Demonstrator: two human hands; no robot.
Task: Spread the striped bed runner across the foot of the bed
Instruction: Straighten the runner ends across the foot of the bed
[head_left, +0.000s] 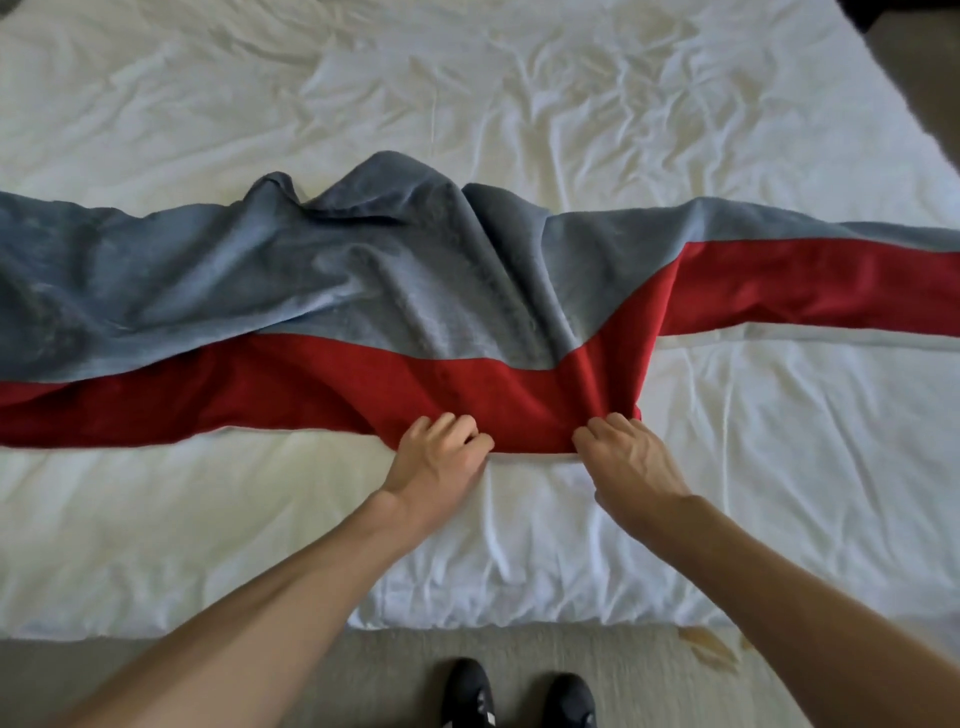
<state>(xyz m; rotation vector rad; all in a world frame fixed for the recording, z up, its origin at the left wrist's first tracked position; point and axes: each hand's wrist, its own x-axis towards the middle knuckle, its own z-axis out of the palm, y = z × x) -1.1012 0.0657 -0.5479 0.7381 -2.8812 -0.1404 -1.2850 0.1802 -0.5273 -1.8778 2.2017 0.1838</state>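
Both hands, the left hand (441, 449) and right hand (626, 449), pinch the near red edge of the striped runner (363, 312), which lies lengthwise across the bed (519, 93), its middle bunched beyond them.

text: none legible | brands, numbers: none — white marks on shoes (465, 686) too blurred to read

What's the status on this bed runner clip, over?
Both gripping: left hand and right hand on near red edge of bed runner. Runner across white sheet, grey stripe bunched at centre, not flat. Nothing seen in the way.
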